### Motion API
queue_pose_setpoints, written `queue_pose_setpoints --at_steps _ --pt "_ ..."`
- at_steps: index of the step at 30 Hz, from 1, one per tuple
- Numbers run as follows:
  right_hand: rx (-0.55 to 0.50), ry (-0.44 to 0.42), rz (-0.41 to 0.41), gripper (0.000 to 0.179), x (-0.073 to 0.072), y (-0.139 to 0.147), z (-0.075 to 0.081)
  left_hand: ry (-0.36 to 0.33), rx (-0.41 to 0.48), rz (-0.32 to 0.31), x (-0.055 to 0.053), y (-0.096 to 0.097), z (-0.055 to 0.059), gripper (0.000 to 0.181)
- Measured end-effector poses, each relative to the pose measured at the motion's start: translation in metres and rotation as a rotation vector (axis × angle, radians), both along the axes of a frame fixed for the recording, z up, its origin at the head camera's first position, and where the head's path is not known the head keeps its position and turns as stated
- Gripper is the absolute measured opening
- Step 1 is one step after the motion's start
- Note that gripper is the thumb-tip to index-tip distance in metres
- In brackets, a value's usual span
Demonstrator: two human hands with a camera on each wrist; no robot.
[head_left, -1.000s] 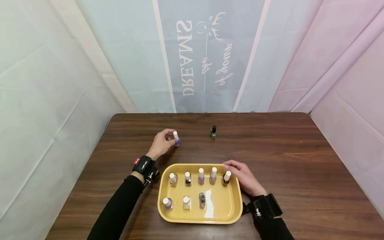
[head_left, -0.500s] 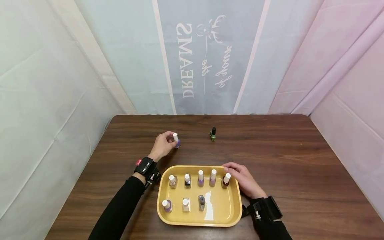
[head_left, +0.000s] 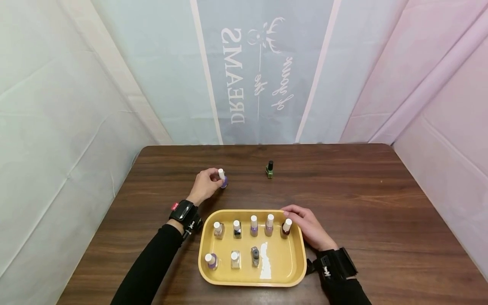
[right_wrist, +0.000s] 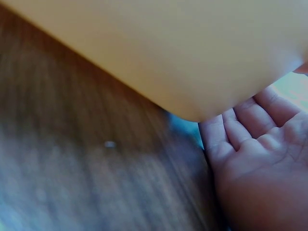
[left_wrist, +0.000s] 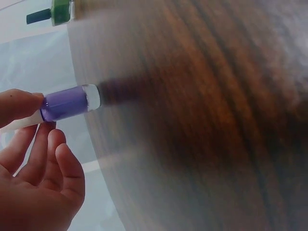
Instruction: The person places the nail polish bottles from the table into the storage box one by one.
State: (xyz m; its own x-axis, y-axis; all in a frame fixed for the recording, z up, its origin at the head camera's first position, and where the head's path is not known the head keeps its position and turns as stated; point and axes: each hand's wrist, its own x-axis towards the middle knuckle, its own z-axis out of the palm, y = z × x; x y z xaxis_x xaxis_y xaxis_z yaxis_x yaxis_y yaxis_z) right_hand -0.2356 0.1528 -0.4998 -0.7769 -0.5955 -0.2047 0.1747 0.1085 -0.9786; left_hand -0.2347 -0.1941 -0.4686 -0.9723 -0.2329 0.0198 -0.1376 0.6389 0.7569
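Note:
My left hand (head_left: 204,186) pinches a nail polish bottle (left_wrist: 67,103) between thumb and fingers, beyond the tray's far left corner. The bottle holds purple polish, and its white cap is partly covered by the fingers in the left wrist view. At the far right corner of the yellow tray (head_left: 284,262), my right hand (head_left: 310,228) grips the rim, thumb over the edge and fingers along the outer side. Inside the tray stand several nail polish bottles in two rows, among them a dark red bottle (head_left: 285,228) by the right thumb and a grey-capped bottle (head_left: 255,256) in the near row.
A green nail polish bottle (head_left: 269,170) with a black cap stands on the brown wooden table (head_left: 366,190), near its back edge. Printed cloth (head_left: 259,84) hangs behind the table, and pale sheets flank both sides.
Both hands and the bottles keep nearly the same places. Only a slight shift of the whole head view shows.

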Motion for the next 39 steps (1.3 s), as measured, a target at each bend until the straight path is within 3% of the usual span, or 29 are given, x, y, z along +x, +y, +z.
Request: queue_pose_setpoints --at_steps 39 --pt "-0.044 0.005 0.036 0.044 0.002 0.004 0.002 0.051 -0.147 -0.054 0.005 0.011 0.004 0.011"
